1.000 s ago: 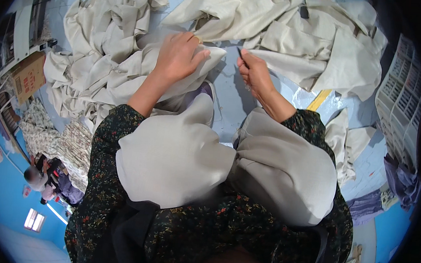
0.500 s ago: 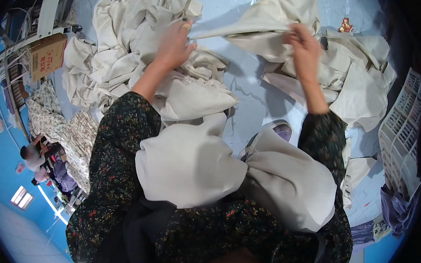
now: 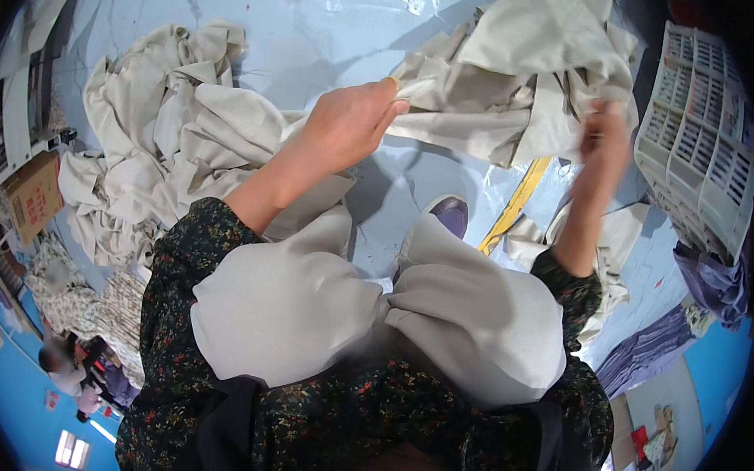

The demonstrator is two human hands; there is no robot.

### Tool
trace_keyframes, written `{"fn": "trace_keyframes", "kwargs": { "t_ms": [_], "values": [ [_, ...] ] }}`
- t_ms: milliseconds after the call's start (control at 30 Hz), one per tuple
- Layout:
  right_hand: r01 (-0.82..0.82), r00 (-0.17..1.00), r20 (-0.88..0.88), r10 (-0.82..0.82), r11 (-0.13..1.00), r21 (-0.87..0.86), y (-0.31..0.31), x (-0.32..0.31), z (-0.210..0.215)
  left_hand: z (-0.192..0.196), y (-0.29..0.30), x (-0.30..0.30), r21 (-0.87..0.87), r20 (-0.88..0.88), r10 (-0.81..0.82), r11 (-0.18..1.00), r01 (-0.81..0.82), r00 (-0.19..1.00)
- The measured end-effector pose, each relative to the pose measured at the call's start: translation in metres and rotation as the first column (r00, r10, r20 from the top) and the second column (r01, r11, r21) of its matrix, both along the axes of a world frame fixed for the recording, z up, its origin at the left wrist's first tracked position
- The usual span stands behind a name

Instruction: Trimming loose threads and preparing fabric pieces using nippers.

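Two hands are gripping one piece of pale beige cloth in the upper middle of the frame. We are pinching its edge with our left hand, fingers closed tight on the fabric. Our right hand is blurred at the upper right, closed on the same cloth, which is hanging bunched between both hands above the floor. Below it, the light blue floor is showing, with a yellow strip lying on it. A heap of the same beige cloth is lying at the upper left. A white plastic crate is standing at the right edge. A cardboard box is sitting at the far left.
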State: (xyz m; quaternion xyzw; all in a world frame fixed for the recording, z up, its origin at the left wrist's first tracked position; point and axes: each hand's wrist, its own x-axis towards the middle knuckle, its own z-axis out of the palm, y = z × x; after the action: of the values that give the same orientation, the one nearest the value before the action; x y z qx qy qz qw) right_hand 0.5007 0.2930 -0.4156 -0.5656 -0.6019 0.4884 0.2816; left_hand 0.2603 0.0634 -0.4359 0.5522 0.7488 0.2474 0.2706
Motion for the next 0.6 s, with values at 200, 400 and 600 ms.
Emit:
{"fn": "trace_keyframes", "kwargs": {
  "t_ms": [200, 400, 600],
  "values": [
    [-0.292, 0.956, -0.2, 0.213, 0.66, -0.692, -0.087, -0.043, -0.039, -0.004, 0.002, 0.014, 0.028, 0.024, -0.022, 0.999, 0.021, 0.999],
    [-0.396, 0.918, -0.316, 0.241, 0.625, -0.673, -0.075, -0.069, -0.053, 0.003, -0.006, 0.013, -0.006, -0.006, -0.015, 1.0, 0.015, 1.0],
    [-0.454, 0.838, -0.538, 0.087, 0.658, -0.601, -0.093, -0.079, -0.029, 0.001, -0.012, 0.013, 0.065, 0.035, 0.02, 0.998, -0.022, 0.999]
  ]
}}
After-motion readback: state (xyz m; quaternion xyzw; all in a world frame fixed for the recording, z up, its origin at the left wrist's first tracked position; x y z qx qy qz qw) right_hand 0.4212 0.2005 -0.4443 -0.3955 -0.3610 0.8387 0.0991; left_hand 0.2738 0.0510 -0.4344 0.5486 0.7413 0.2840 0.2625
